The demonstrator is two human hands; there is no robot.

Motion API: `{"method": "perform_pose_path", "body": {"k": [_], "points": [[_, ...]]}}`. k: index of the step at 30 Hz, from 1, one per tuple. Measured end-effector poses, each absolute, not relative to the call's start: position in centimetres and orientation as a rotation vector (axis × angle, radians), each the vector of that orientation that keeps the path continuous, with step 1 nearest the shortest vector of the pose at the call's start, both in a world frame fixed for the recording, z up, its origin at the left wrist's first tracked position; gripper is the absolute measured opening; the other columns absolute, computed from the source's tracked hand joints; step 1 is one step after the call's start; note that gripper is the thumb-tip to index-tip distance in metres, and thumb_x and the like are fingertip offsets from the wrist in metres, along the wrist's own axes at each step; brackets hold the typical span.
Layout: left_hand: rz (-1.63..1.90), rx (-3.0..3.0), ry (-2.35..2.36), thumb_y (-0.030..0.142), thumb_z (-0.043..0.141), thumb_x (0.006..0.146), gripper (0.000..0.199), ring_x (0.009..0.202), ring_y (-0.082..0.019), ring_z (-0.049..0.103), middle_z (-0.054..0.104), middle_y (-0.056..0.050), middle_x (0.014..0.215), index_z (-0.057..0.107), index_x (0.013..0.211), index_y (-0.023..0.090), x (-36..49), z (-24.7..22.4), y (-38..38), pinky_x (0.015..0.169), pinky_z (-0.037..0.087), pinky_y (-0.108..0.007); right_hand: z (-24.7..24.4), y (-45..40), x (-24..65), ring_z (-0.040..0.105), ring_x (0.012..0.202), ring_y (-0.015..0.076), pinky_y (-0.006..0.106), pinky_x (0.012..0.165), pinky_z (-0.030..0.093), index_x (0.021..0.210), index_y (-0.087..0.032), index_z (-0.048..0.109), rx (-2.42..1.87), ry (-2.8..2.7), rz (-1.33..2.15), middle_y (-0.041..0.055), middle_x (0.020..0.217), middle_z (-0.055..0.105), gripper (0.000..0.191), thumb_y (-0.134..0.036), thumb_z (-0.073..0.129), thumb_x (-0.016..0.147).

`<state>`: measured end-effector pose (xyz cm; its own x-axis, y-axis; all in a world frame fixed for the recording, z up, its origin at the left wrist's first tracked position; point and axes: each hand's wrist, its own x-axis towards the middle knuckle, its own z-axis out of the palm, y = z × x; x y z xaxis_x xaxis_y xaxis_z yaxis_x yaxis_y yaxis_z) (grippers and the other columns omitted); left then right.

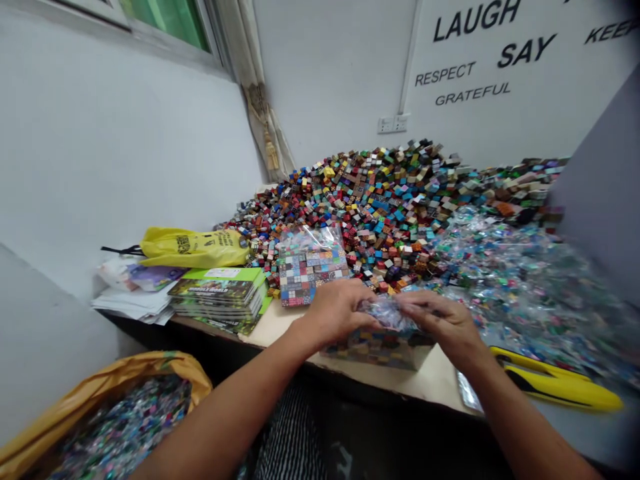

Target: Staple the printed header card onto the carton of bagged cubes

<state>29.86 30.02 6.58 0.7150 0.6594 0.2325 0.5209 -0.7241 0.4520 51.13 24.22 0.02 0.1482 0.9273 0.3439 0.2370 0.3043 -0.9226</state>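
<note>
Clear crinkled plastic film (387,312) bunches between the left hand (337,313) and the right hand (440,321), which sit close together, pinching it just above a multicoloured block-patterned cardboard box (380,350) near the front edge of the cream tabletop (440,381). Behind rises a heap of small coloured cubes (365,207). A hard tug could drag the box over that edge or scatter loose cubes.

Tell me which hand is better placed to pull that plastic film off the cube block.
Right, probably: the right hand has its fingers on the plastic film atop the cube block and sits nearest the loose film heap; the left hand touches it too.
</note>
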Motion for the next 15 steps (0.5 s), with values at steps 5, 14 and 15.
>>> {"method": "perform_pose_path", "body": {"k": [5,14,15], "points": [[0.549,2.423,1.003,0.032,0.080,0.072,0.014,0.072,-0.016,0.058,0.067,0.002,0.075,0.076,0.081,0.023,29.9,6.7,30.3,0.060,0.030,-0.026,0.2,24.2,51.4,0.068,0.093,0.0256,0.040,0.087,0.052,0.085,-0.026,0.079,-1.197,-1.339,0.753,0.0068,0.094,0.076,0.032,-0.055,0.069,0.078],[0.634,2.399,1.035,0.026,0.070,0.082,0.009,0.082,-0.018,0.065,0.074,0.000,0.088,0.077,0.089,0.026,30.6,6.3,29.8,0.072,0.041,-0.029,0.8,23.4,52.1,0.066,0.096,0.0276,0.044,0.092,0.050,0.084,-0.028,0.079,-1.136,-1.446,0.701,0.0061,0.095,0.075,0.024,-0.049,0.074,0.074],[0.641,2.411,1.028,0.025,0.070,0.083,0.010,0.083,-0.018,0.066,0.075,0.000,0.089,0.077,0.090,0.026,30.7,6.4,29.6,0.073,0.043,-0.030,0.4,23.2,52.1,0.066,0.095,0.0287,0.046,0.091,0.051,0.086,-0.029,0.078,-1.166,-1.439,0.671,0.0059,0.095,0.075,0.024,-0.049,0.073,0.075]]}}
